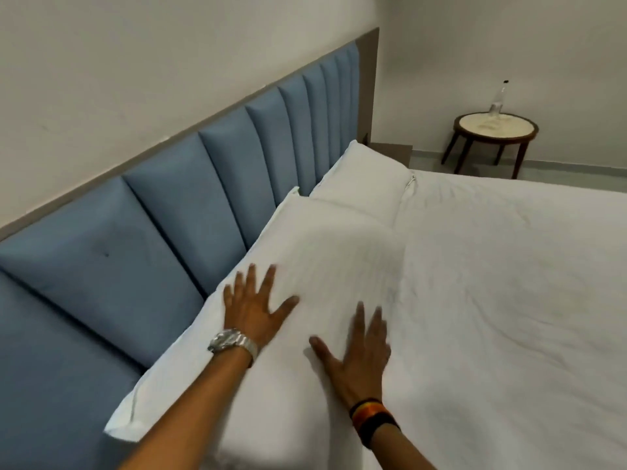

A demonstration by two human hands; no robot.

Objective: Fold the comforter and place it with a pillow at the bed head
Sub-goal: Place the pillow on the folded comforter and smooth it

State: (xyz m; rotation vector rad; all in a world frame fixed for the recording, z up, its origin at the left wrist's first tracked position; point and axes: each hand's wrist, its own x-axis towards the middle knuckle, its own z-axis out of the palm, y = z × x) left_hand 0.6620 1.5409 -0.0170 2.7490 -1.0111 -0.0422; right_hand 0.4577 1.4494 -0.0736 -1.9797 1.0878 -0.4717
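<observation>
A white pillow (325,252) lies along the blue padded headboard (163,218) at the near end of the bed head. My left hand (258,307), with a metal watch on the wrist, rests flat on it, fingers spread. My right hand (356,354), with dark bands on the wrist, also presses flat on the pillow's near side. A second white pillow (366,178) lies further along the headboard. White bedding (509,283) covers the rest of the bed, lightly wrinkled; I cannot tell whether it is the comforter or a sheet.
A round wooden side table (495,130) with a pale top stands in the far corner, with a clear bottle (498,100) on it. A small grey bedside shelf (390,149) sits past the far pillow. White walls surround the bed.
</observation>
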